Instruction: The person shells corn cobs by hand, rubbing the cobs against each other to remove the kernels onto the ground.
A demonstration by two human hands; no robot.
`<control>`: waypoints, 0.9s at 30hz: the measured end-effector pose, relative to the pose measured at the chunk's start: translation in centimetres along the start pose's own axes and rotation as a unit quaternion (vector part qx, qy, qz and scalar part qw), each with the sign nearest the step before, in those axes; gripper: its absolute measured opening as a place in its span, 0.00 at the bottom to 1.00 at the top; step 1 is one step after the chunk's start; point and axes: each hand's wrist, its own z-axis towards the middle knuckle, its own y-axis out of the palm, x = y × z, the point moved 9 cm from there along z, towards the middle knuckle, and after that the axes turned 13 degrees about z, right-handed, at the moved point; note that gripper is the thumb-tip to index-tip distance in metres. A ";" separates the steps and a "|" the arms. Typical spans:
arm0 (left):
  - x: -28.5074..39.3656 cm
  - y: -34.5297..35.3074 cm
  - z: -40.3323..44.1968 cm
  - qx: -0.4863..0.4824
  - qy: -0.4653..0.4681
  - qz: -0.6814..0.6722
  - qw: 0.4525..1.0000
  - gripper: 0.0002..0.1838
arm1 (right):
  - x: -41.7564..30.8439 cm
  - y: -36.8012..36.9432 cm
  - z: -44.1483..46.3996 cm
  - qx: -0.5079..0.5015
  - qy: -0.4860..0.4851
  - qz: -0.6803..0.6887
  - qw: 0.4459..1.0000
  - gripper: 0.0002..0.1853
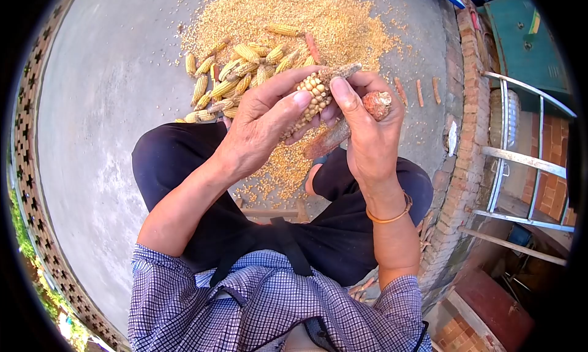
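Note:
My left hand [260,116] is closed around a partly shelled ear of corn [315,98], its thumb lying on the yellow kernels. At the ear's bare upper end, my right hand [370,128] presses its thumb on the cob. A bare reddish corncob [376,105] is also gripped in the right hand, running slantwise through the palm and out below the fingers. Both hands are held above the lap, close together. The fingers beneath the ear are partly hidden.
Ahead lies a pile of corn ears [242,70], with loose kernels [294,12] spread behind it. Several bare cobs [419,93] lie on the concrete floor [92,119] to the right. Further right are a low brick edge [468,116] and a metal ladder-like frame [523,158].

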 end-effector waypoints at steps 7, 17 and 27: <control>-0.1 0.0 0.1 -0.005 0.038 -0.007 0.999 0.22 | -0.2 0.0 0.0 -0.010 -0.028 -0.027 0.999 0.05; 0.3 -0.1 0.2 0.001 0.031 0.019 0.999 0.23 | -0.5 0.4 -0.2 -0.034 -0.050 -0.051 0.997 0.06; 0.3 0.1 0.0 0.002 0.040 0.005 0.999 0.22 | -0.8 0.4 -0.2 -0.018 -0.033 -0.028 0.999 0.06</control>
